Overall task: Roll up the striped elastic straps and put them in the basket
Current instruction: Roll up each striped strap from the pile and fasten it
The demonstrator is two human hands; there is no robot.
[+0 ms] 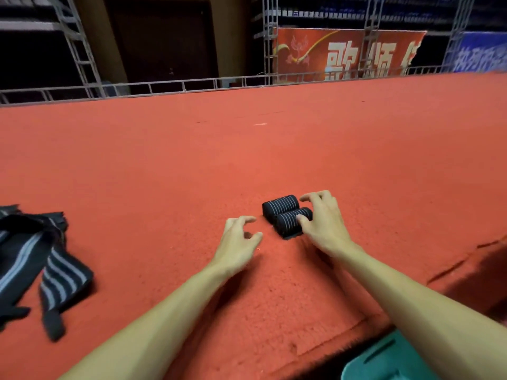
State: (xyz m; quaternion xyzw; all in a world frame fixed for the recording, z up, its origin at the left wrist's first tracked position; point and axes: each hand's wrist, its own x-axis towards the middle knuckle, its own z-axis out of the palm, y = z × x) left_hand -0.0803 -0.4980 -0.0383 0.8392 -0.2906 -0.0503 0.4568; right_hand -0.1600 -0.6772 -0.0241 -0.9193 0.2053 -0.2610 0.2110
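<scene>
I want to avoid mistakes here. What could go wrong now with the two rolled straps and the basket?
1. The near roll has a loose end at its bottom; it may unroll when lifted.
2. The right hand touches only the near roll, the left hand touches nothing; grabbing both may drop the far roll.
3. The green basket is low, past the table edge; a roll may miss it.

Occlusions and crops, head view only.
Teal basket clipped by bottom edge, right forearm crosses it, inside not visible. Loose strap pile runs off left edge, count unclear. Right hand covers right end of near roll; loose tail under it is mostly hidden. Red banner text partly blocked by truss.
</scene>
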